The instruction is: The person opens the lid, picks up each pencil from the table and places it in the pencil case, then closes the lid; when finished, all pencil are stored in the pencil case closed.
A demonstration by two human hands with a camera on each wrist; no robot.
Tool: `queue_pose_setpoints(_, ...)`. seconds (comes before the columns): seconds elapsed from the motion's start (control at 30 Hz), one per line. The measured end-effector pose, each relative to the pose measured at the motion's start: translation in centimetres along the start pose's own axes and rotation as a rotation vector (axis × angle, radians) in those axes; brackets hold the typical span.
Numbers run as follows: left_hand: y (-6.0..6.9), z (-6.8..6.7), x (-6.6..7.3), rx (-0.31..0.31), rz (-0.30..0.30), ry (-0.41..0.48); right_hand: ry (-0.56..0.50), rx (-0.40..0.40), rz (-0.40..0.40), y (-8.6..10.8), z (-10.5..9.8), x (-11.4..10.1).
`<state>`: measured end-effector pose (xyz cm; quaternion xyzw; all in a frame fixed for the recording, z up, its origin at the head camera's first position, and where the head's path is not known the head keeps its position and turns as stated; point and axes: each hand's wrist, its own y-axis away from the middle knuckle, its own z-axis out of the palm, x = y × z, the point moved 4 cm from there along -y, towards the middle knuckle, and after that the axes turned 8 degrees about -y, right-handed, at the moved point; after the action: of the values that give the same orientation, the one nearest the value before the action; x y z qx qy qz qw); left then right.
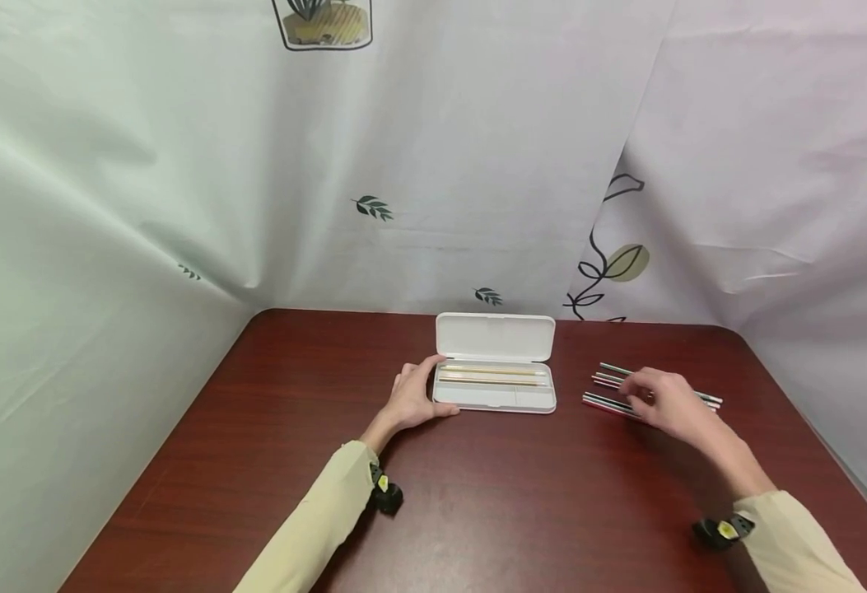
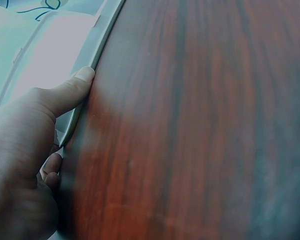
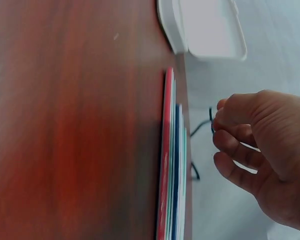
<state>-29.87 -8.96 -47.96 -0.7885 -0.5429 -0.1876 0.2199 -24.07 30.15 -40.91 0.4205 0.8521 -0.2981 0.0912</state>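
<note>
A white pencil case stands on the table with its lid raised at the back. Inside it lie a few yellowish and brown pencils. My left hand holds the case at its left end, thumb on the front rim and index finger at the back corner. To the right of the case, several slim coloured pencils lie side by side on the table, red, white, dark and green. Above them hovers my right hand, fingers loosely bent, with nothing visible between them in the right wrist view.
The dark red-brown table has rounded back corners. A pale cloth with leaf drawings hangs behind and along both sides. Black wrist cameras are strapped over the sleeves.
</note>
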Motion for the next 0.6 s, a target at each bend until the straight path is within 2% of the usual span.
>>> queue_pose_setpoints(0.33, 0.0, -0.1, 0.0, -0.002, -0.005, 0.0, 0.091, -0.013, 0.15, 5.3, -1.8, 1.8)
queue_pose_setpoints(0.6, -0.1, 0.1, -0.1, 0.003, -0.006, 0.002, 0.134, -0.006, 0.234, 7.7, -2.1, 2.9)
